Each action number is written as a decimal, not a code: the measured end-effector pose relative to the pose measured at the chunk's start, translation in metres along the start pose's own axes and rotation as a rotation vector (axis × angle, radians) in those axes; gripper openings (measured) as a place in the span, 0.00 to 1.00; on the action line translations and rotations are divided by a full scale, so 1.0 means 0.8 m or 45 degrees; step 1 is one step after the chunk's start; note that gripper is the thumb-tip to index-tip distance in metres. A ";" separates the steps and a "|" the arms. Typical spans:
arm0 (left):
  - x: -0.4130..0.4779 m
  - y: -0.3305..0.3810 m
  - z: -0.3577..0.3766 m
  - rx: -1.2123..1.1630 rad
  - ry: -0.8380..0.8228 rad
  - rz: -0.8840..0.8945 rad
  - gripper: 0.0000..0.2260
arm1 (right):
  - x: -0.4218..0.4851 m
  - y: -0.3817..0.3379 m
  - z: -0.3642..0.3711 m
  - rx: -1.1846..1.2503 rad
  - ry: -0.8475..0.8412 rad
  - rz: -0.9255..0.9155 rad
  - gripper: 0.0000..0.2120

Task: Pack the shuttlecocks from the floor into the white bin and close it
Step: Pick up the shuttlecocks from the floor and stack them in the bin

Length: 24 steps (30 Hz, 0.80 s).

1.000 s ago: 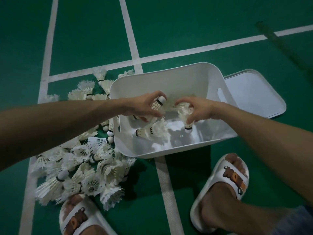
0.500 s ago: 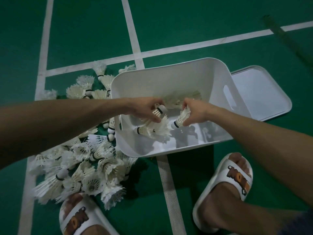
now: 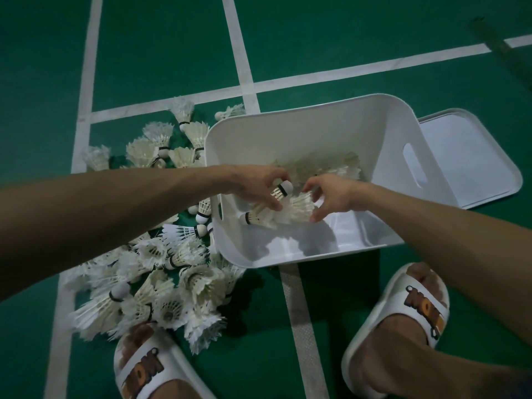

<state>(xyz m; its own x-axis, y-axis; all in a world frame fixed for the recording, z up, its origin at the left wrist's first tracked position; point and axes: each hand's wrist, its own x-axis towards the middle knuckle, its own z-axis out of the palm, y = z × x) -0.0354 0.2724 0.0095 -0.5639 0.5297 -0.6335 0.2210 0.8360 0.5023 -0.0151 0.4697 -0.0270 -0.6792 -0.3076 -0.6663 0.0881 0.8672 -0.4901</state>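
– Both hands have drawn together since half a second ago. Then the right hand (image 3: 334,195) held one shuttlecock apart from the others; now it meets the left hand (image 3: 256,185) over the white bin (image 3: 316,131).

– We agree. How does the left hand hold?

– It grips the held shuttlecocks (image 3: 293,210), with the fingers curled over them and the thumb pressed on the side. One cork (image 3: 287,187) sticks up between its fingers, and a second cork (image 3: 246,218) points down-left below the palm.

– And where is the bunch relative to the right hand?

– We see the feather end just inside the arch of that hand, fingers above and thumb beneath. Whether it pinches the feathers or only touches them, we cannot tell.

– And relative to the bin?

– The bunch is within the rim, over the near-left part, and its shadow falls on the bare bottom. We also see loose shuttlecocks (image 3: 325,165) lying against the far wall inside.

– What do we have outside?

– On the green floor (image 3: 316,38), the pile of shuttlecocks (image 3: 172,269) lies left of the bin and reaches its left wall. On the right, the lid (image 3: 466,156) lies flat just beside the bin, so the bin is open. The left slide (image 3: 141,370) touches the near edge of the pile, and the right slide (image 3: 414,306) stands near the bin's front corner.
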 end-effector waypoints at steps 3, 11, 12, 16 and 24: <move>-0.001 0.001 -0.001 0.059 0.032 0.013 0.22 | 0.005 -0.005 0.001 -0.131 0.063 -0.055 0.36; 0.001 0.014 -0.013 -0.115 0.112 0.005 0.17 | -0.001 0.008 -0.001 -0.067 0.090 -0.103 0.42; 0.001 0.018 -0.016 -0.180 0.094 0.016 0.16 | -0.005 0.008 -0.006 -0.089 0.076 -0.110 0.41; 0.008 0.035 -0.019 -0.387 0.107 0.045 0.15 | -0.026 0.015 -0.037 0.045 0.010 -0.047 0.31; 0.037 0.065 0.008 -0.704 0.404 0.078 0.14 | -0.051 0.029 -0.057 0.438 0.066 -0.065 0.32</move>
<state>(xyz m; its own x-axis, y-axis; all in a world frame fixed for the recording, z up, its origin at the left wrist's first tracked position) -0.0356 0.3327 0.0133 -0.7902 0.4349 -0.4317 -0.1354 0.5632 0.8151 -0.0188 0.5200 0.0143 -0.7246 -0.3191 -0.6108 0.2874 0.6656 -0.6887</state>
